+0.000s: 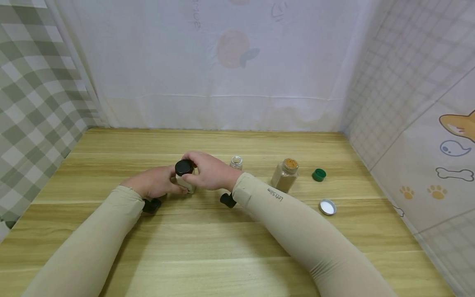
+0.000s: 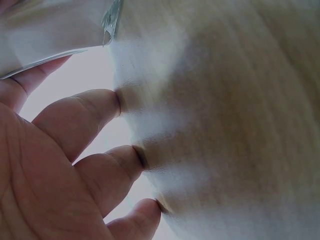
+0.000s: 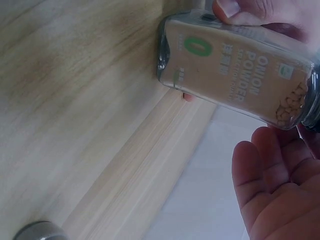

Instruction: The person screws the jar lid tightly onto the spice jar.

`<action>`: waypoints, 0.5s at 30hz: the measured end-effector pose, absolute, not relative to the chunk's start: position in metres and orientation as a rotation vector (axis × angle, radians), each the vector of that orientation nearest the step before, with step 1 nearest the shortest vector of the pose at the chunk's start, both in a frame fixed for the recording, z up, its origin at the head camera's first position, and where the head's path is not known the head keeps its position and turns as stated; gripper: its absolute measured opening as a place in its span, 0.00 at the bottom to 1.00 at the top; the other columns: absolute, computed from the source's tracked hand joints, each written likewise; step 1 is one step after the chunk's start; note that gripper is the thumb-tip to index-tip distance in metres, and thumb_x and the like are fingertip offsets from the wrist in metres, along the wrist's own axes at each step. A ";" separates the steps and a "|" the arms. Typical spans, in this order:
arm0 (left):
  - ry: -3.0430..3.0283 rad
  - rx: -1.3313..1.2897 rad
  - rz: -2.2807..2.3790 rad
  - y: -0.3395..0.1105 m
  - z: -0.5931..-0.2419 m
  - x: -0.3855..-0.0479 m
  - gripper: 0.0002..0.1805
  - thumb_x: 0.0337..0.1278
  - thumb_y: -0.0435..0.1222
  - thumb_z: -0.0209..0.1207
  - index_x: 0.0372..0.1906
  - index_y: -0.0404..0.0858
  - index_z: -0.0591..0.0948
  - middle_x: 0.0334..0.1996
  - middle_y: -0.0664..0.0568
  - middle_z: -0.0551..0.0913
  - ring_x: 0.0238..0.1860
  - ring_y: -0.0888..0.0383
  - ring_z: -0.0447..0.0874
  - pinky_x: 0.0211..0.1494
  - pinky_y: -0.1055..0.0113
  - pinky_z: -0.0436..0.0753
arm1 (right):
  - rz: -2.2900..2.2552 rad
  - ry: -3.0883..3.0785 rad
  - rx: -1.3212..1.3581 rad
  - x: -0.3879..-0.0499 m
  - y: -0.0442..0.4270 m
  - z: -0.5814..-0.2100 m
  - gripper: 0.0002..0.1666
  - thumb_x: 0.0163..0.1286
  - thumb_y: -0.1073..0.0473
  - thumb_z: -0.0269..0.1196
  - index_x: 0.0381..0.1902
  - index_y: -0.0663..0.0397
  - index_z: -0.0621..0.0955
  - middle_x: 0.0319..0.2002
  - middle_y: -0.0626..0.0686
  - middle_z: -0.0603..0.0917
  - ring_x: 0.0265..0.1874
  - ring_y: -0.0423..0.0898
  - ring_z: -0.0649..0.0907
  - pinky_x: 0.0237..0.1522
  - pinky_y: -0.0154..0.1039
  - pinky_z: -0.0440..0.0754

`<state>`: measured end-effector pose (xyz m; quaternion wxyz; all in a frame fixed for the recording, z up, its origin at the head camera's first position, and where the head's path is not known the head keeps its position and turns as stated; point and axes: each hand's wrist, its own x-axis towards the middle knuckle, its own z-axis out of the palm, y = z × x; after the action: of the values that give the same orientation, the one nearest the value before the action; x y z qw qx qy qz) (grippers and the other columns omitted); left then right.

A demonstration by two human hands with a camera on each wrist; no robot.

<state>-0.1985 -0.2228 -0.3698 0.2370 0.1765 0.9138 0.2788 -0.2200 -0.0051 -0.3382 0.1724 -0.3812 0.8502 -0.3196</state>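
A square glass jar of onion powder (image 3: 220, 65) stands on the table, its printed label facing the right wrist camera. My left hand (image 1: 159, 181) holds the jar low at its side; in the left wrist view the other fingertips (image 2: 112, 102) rest on the table beside it. From above, my right hand (image 1: 211, 171) grips the black lid (image 1: 184, 166), thumb on the near side and fingers on the far side. The lid sits on the jar's neck. Right fingers (image 3: 250, 165) curl toward the lid in the right wrist view.
Behind my right wrist stands a small clear glass jar (image 1: 236, 161), uncapped and partly hidden. Further right is an uncapped jar of brown powder (image 1: 285, 179). A green cap (image 1: 319, 175) and a silver lid with white inside (image 1: 328, 207) lie on the table.
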 end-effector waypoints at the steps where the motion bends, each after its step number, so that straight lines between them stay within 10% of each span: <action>1: 2.507 0.484 0.759 -0.223 -0.369 -0.198 0.33 0.66 0.56 0.68 0.70 0.49 0.75 0.69 0.41 0.78 0.63 0.45 0.80 0.62 0.46 0.79 | -0.909 2.411 -1.078 -0.220 -0.005 -0.338 0.28 0.78 0.55 0.63 0.70 0.58 0.71 0.57 0.51 0.82 0.55 0.42 0.82 0.64 0.39 0.79; 15: 2.499 0.458 0.746 -0.222 -0.368 -0.200 0.31 0.64 0.56 0.69 0.67 0.49 0.77 0.61 0.44 0.82 0.49 0.50 0.81 0.50 0.56 0.79 | -0.928 2.404 -1.104 -0.220 -0.004 -0.340 0.22 0.79 0.55 0.62 0.64 0.56 0.74 0.55 0.49 0.82 0.54 0.41 0.82 0.63 0.43 0.81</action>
<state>-0.1996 -0.2225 -0.3680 0.2443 0.1678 0.9152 0.2731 -0.2204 -0.0042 -0.3399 0.1684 -0.3882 0.8452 -0.3264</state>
